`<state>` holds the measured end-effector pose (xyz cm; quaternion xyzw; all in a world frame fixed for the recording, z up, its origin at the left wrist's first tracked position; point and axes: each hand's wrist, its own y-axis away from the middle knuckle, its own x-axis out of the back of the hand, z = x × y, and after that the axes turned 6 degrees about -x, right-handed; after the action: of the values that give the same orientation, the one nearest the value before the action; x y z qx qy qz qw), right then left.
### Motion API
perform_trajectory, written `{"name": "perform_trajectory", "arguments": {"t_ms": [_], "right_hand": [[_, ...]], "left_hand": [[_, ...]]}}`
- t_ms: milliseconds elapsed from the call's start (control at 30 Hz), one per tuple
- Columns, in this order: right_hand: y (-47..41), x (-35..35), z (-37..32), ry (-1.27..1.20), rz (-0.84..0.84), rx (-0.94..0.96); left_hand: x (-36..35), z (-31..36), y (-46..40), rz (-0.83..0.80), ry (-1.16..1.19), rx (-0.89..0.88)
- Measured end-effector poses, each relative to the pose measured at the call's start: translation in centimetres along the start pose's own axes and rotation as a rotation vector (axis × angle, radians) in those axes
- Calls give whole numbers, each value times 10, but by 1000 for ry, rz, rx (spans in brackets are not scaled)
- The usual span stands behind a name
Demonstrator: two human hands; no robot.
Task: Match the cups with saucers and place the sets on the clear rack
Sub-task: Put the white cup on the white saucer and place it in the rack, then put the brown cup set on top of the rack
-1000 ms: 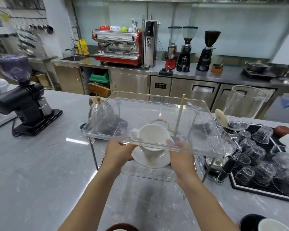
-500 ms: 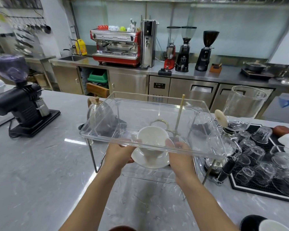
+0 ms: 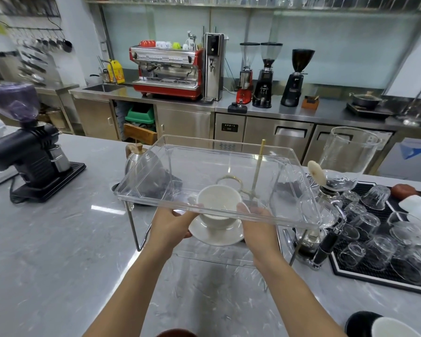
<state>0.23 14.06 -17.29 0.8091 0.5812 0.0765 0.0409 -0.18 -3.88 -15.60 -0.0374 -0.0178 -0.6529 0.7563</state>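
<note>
**Head view: cup and saucer set held at the rack's front edge**

Head view, nearest first: two forearms reach forward over the grey counter (image 3: pixel 46 251). The left hand (image 3: pixel 170 224) and right hand (image 3: pixel 259 226) each close their grip on opposite edges of the white saucer (image 3: pixel 216 235), with the white cup (image 3: pixel 216 203) seated upright on it.

The set sits just at the front lip of the clear rack (image 3: pixel 301 215), seemingly a little below the top tray's near rim; whether it is going onto the top tray or the lower shelf, I cannot tell through the clear plastic. Compared with a second ago, the hands and the set have barely shifted relative to the rack; the pairing is done and the placing appears to be under way, not yet finished, since both hands hold the saucer clear of any shelf.

Just beyond the rack stand a kettle (image 3: pixel 141 161) on the left and a tray of upturned glasses (image 3: pixel 374 229) on the right. Far back, a red espresso machine (image 3: pixel 167 71) lines the steel worktop.
</note>
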Motion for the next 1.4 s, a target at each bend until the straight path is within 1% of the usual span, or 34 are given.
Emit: {"name": "perform_trajectory", "arguments": {"t_ms": [133, 233, 367, 467, 533, 633, 700, 767, 900, 1000, 1100, 1233, 1300, 1400], "right_hand": [[2, 0, -1, 7, 14, 6], [2, 1, -3, -7, 26, 4], [2, 3, -7, -39, 28, -71], [9, 5, -13, 2, 24, -38], [19, 7, -17, 37, 29, 28], [36, 9, -22, 127, 24, 176], [49, 12, -25, 196, 18, 272], [61, 15, -23, 276, -5, 351], [81, 22, -12, 454, -75, 422], [94, 25, -2, 564, -137, 531], [110, 27, 10, 661, -183, 631], [130, 26, 30, 709, -257, 662], [138, 25, 41, 727, -296, 648], [148, 26, 56, 745, -370, 618]], "left_hand": [[-1, 3, 4, 9, -42, -24], [1, -2, 5, 37, -157, -11], [2, 1, 9, 36, -311, -2], [5, 6, 11, 55, -388, -13], [8, 8, 16, 75, -441, -25], [9, 10, 28, 105, -572, -83], [9, 10, 41, 124, -660, -166], [9, 10, 58, 124, -697, -233], [14, 5, 90, 114, -759, -383], [21, -4, 111, 83, -861, -504], [29, -16, 131, 91, -981, -617], [37, -34, 157, 91, -1095, -650], [42, -45, 169, 85, -1148, -618], [49, -58, 183, 76, -1166, -575]]}}
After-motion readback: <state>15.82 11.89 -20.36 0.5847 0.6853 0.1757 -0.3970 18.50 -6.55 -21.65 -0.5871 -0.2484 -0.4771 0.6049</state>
